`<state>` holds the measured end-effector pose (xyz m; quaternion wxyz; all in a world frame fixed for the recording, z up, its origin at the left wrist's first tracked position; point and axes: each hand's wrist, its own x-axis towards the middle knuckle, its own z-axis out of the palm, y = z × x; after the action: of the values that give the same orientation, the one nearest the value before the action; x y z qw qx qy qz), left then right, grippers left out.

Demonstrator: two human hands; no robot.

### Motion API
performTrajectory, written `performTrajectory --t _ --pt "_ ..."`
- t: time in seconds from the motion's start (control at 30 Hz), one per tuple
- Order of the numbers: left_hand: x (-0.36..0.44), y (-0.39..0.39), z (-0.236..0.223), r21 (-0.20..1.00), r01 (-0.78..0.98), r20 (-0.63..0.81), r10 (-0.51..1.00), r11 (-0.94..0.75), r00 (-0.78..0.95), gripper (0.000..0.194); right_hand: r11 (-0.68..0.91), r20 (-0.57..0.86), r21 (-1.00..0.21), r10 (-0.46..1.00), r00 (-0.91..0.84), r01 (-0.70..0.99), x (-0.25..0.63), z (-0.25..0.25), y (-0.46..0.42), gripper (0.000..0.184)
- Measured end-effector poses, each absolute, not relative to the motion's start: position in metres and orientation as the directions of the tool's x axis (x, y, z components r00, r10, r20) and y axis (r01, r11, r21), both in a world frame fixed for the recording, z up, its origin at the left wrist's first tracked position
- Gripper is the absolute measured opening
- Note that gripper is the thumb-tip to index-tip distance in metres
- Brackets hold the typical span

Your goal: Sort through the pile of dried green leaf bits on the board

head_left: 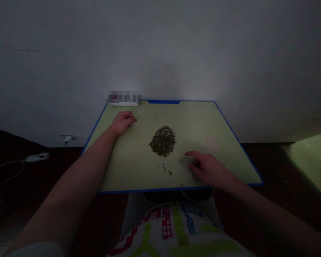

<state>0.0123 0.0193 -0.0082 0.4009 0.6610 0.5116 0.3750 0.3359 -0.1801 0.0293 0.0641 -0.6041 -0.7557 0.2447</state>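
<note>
On the pale board (139, 167) lies a heap of small dark green, bean-like grains (163, 141) with whitish bits among them. A few stray grains (164, 168) are scattered in front of the heap. My left hand (123, 122) rests on the board behind and left of the heap, its fingers curled and nothing showing in them. At the right front, my right hand (210, 169) has index finger and thumb apart over a clear plastic piece (186, 164), perhaps a bag or a container. Whether it touches that piece is hard to tell. A thin patch of whitish grains (212, 142) lies beyond my right hand.
A white box-like object (125, 102), partly blurred out, sits at the board's back left corner. The board has a blue rim (163, 101) and stands close to a grey wall (160, 46). At the left are a plug (67, 138) and a white power strip (37, 157) with cords.
</note>
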Motion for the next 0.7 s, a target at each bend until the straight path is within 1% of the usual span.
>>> performTrajectory --t 0.1,0.2,0.37,0.47,0.7 --pt "0.012 0.02 -0.01 0.911 0.374 0.105 0.975 -0.173 0.196 0.027 0.075 -0.235 -0.445 0.952 -0.197 0.892 0.346 0.028 -0.196 0.039" --pt "0.011 0.02 -0.01 0.907 0.384 0.102 0.976 -0.17 0.19 0.026 0.059 -0.241 -0.451 0.953 -0.185 0.89 0.338 0.025 -0.209 0.038" --pt "0.012 0.019 -0.008 0.911 0.38 0.093 0.979 -0.158 0.184 0.026 0.097 -0.198 -0.414 0.961 -0.193 0.905 0.311 0.022 -0.209 0.038" --pt "0.013 0.018 -0.007 0.918 0.363 0.092 0.978 -0.156 0.188 0.026 0.143 -0.171 -0.402 0.959 -0.228 0.904 0.3 0.021 -0.2 0.036" --pt "0.013 0.017 -0.007 0.925 0.346 0.092 0.976 -0.157 0.197 0.027 0.21 -0.168 -0.36 0.944 -0.285 0.909 0.284 0.02 -0.183 0.038"
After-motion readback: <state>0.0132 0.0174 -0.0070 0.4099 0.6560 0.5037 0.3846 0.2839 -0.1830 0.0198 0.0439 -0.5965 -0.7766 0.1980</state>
